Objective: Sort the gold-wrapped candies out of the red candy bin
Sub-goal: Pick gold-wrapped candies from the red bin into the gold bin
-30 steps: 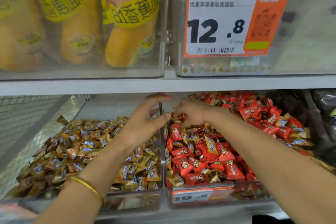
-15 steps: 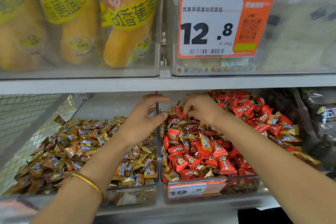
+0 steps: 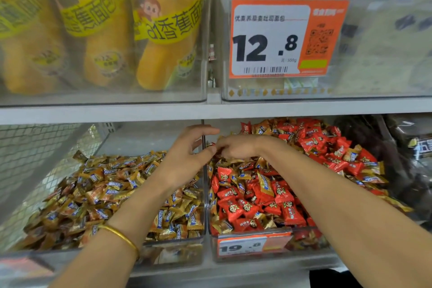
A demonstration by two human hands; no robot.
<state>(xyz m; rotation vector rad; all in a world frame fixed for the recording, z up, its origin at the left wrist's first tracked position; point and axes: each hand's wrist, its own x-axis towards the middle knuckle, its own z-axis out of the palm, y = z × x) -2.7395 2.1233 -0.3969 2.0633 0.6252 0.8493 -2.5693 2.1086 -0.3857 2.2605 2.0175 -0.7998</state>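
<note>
The red candy bin (image 3: pixel 311 244) on the lower shelf holds red-wrapped candies (image 3: pixel 245 208) with gold-wrapped candies (image 3: pixel 265 183) mixed among them. To its left, a clear bin (image 3: pixel 177 252) is filled with gold-wrapped candies (image 3: pixel 105 192). My right hand (image 3: pixel 236 147) hovers over the back left of the red bin, its fingers bunched at the divider (image 3: pixel 203 138) and pinching a candy that barely shows. My left hand (image 3: pixel 184 159) is held just left of the divider, thumb and fingers spread and curved, almost touching the right fingertips.
A shelf board (image 3: pixel 210 110) runs close above both hands. On it stand clear bins of yellow banana-bread packs (image 3: pixel 161 37) and an orange 12.8 price tag (image 3: pixel 287 37). Dark packets (image 3: pixel 411 147) lie right of the red bin. A wire mesh wall (image 3: pixel 35 147) closes the left.
My right hand has moved left from the candy pile to the divider, meeting the left hand. The left hand has stayed near the divider. The view has shifted slightly.
</note>
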